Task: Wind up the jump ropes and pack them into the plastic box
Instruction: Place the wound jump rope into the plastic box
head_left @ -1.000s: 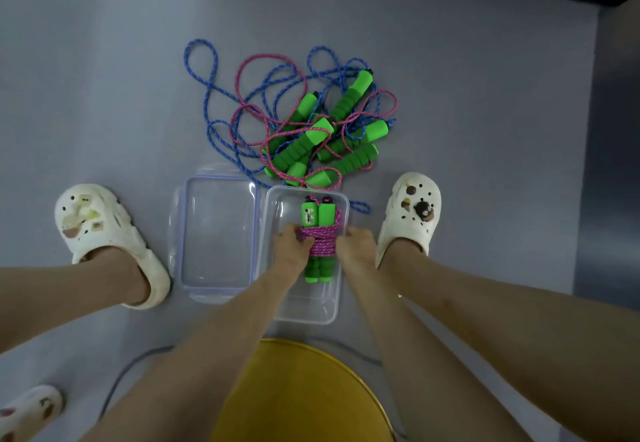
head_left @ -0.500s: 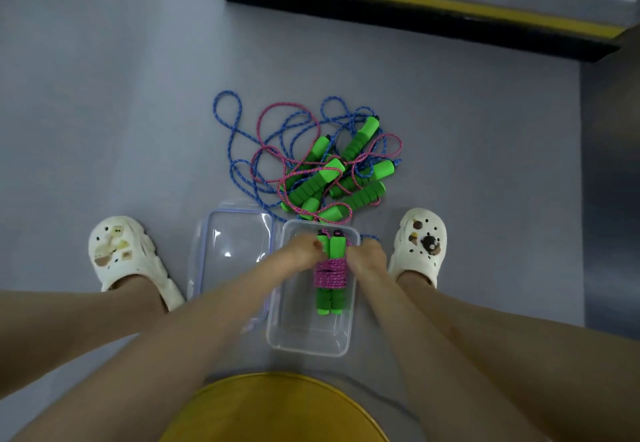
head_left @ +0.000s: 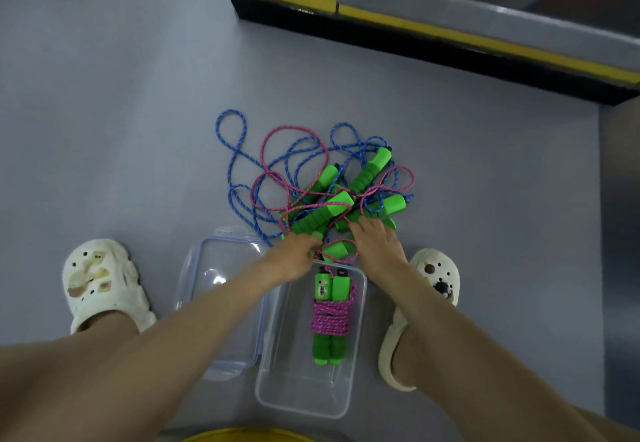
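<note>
Closest in, a yellow stool (head_left: 242,436) peeks up at the bottom edge, with bare arms and legs reaching forward over it. Just behind the hands sits the clear box (head_left: 277,365) on the grey floor (head_left: 138,95), and one wound rope (head_left: 330,317) is already lying in it: green handles side by side, pink cord wrapped tight round the middle. The lid (head_left: 207,268) lies flat right under the left forearm, touching the box's side. White clogs either side: one clog (head_left: 100,286) well out past the left arm, the other clog (head_left: 440,279) just beside the right wrist.

Left hand (head_left: 294,256) is curled at the near edge of the pile, fingers pinched in around pink cord, though I can't tell how firm the grip is. Right hand (head_left: 375,241) is palm-down with fingers spread loose on a green handle, not closed around anything.

Just beyond both hands is the tangle (head_left: 332,196): loose blue and pink ropes looped over a heap of green foam handles. Further back, a yellow and black cabinet base (head_left: 415,33) runs across the top.
</note>
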